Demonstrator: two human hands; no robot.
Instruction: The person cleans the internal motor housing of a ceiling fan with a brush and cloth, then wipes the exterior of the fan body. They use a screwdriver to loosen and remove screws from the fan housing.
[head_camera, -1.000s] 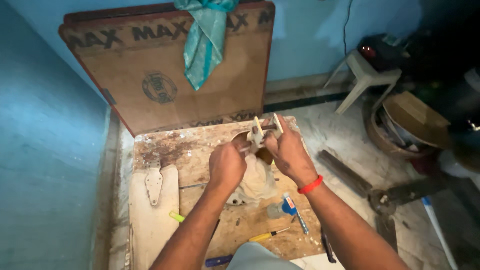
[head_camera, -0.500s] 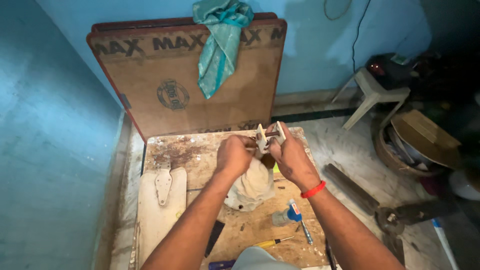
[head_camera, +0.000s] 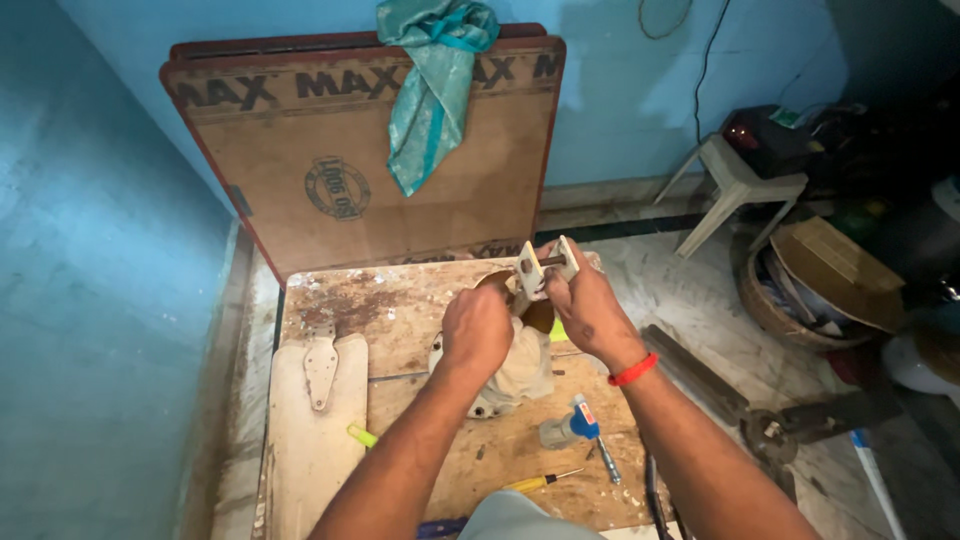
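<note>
both hands closed: right hand (head_camera: 590, 310) gripped a white puller clamp (head_camera: 545, 265), left hand (head_camera: 478, 325) a rag-wrapped part (head_camera: 520, 365) near the workboard's (head_camera: 400, 310) far edge. risk: clamp slipping, part dropping onto the blue-capped tube (head_camera: 570, 428).

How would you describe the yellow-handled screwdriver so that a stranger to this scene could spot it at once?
Start at the stained wooden work board on the floor, in front of the big leaning board. Follow it to its near edge, right of the person's left forearm. The screwdriver lies there alone, slim with a yellow handle, unlike the stubby blue-and-grey tool just above it.
</note>
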